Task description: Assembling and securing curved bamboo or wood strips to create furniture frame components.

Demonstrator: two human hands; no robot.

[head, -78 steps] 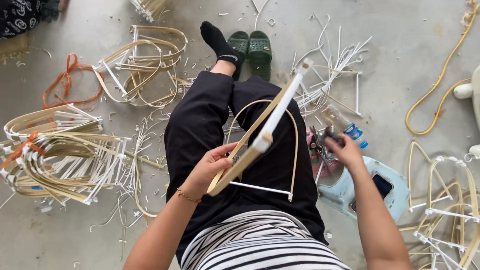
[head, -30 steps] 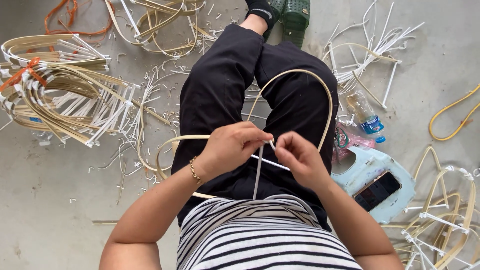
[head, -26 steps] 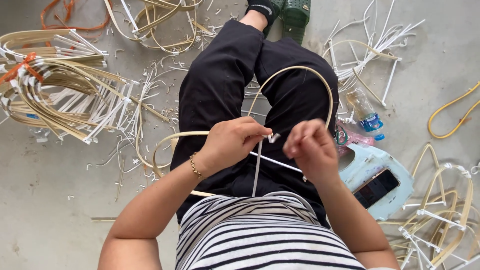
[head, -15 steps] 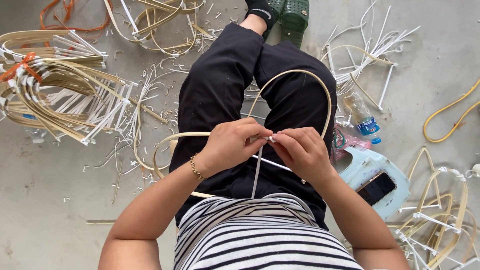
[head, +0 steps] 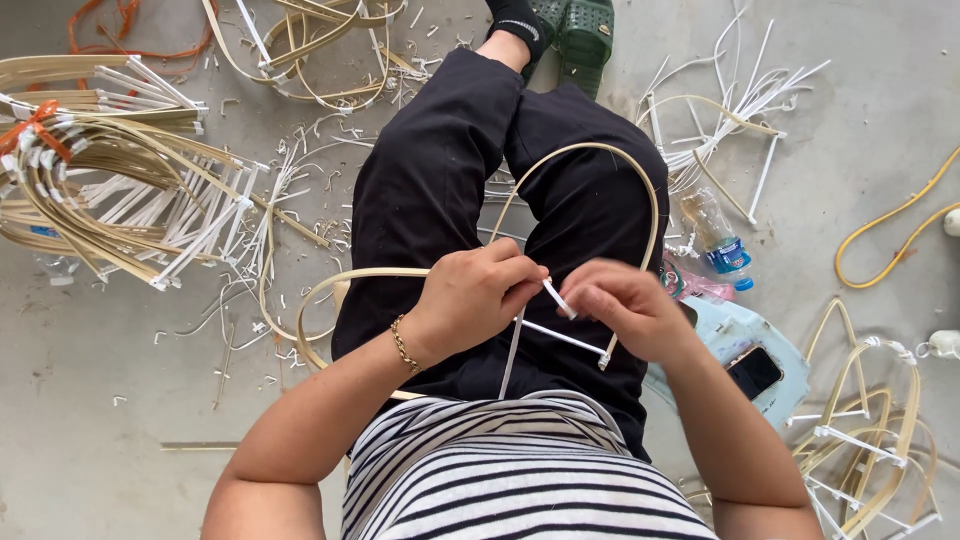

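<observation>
Left hand [head: 470, 300] and right hand [head: 625, 305] both pinch 1 white strip [head: 560, 300]. The strip meets a bamboo hoop [head: 655, 215] over the lap.

The left hand [head: 470, 300] hides the white stick's [head: 562, 338] near end; the right hand [head: 625, 305] is motion-blurred.

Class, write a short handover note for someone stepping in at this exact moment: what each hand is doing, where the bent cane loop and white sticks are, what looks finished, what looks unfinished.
Left hand: closed over the cane loop where a white stick meets it, above the lap.
Right hand: pinching the same white stick from the other side; its fingertips are blurred.
The loop arches over the black trousers. A second white stick crosses below, and a third hangs down.
Done: a large bundle of bent frames lies on the floor to the left, more to the right.
Left: this loop's sticks look only partly fixed; loose sticks lie on the floor.
</observation>
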